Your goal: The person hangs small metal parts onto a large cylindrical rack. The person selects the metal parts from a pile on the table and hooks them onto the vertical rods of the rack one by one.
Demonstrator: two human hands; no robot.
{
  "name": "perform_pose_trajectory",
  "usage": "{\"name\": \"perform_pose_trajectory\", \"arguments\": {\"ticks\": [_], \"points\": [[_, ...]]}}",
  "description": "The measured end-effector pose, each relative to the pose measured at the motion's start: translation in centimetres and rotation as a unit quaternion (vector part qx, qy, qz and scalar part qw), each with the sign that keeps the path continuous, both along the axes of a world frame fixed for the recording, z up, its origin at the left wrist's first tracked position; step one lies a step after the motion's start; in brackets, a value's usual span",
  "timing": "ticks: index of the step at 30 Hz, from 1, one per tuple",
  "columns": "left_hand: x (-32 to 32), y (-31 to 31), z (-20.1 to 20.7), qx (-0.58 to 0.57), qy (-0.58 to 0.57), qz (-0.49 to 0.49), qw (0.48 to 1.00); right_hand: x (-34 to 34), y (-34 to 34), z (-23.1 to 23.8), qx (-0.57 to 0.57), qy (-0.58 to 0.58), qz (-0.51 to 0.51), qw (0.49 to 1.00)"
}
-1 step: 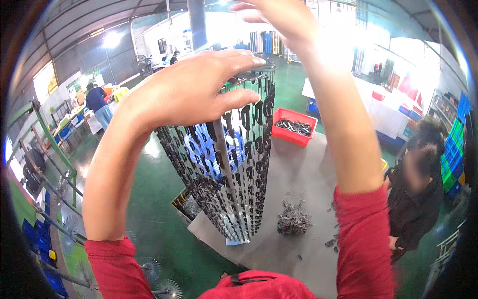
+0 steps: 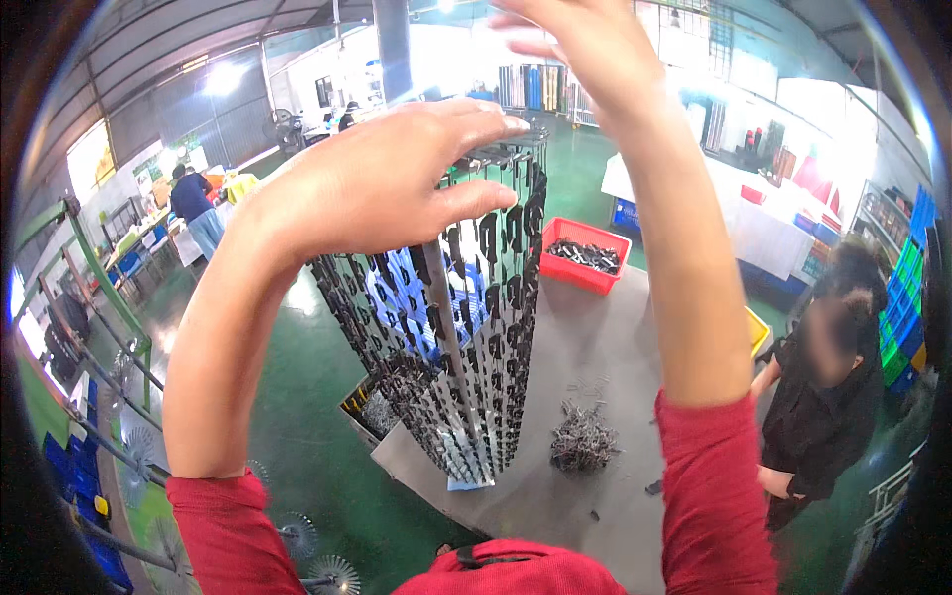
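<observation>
Both hands raised at the top of a hanging rack of small black parts.

The left hand [image 2: 382, 188] is curled narrow over the upper rim of the hanging rack [image 2: 451, 347], fingertips touching its top ring. The rack stands upright on the grey table [image 2: 595, 347], strung with rows of black parts. The right hand [image 2: 585, 45] is above the rack, fingers blurred; their spread cannot be told. A pile of wire hooks [image 2: 583, 441] lies right of the base; a red bin [image 2: 585, 255] sits behind.

rack [image 2: 466, 327] on table [image 2: 595, 347], bin [image 2: 585, 255] behind
</observation>
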State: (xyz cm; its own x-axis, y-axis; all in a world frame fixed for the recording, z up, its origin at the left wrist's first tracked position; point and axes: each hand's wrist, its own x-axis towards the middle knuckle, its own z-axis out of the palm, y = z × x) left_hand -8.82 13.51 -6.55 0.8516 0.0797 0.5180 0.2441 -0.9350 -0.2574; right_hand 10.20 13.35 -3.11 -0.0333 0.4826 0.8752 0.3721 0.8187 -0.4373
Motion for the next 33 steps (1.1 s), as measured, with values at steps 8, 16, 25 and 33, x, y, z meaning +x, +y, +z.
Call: {"name": "perform_pose_trajectory", "arguments": {"ticks": [8,16,25,33], "points": [[1.3,-0.5,-0.1,0.005,0.020,0.070,0.997,0.3,-6.3,-11.4,0.018,0.085,-0.114,0.990],[0.4,-2.0,2.2,-0.115,0.114,0.064,0.985,0.6,-4.7,-12.1,-0.044,0.086,-0.075,0.993],[-0.6,-1.8,1.7,-0.047,0.061,-0.029,0.997,0.3,-5.7,-11.8,-0.054,0.057,-0.024,0.997],[-1.1,-0.7,0.6,-0.063,0.038,-0.018,0.997,-0.3,-4.3,-12.4,-0.052,0.073,-0.027,0.996]]}}
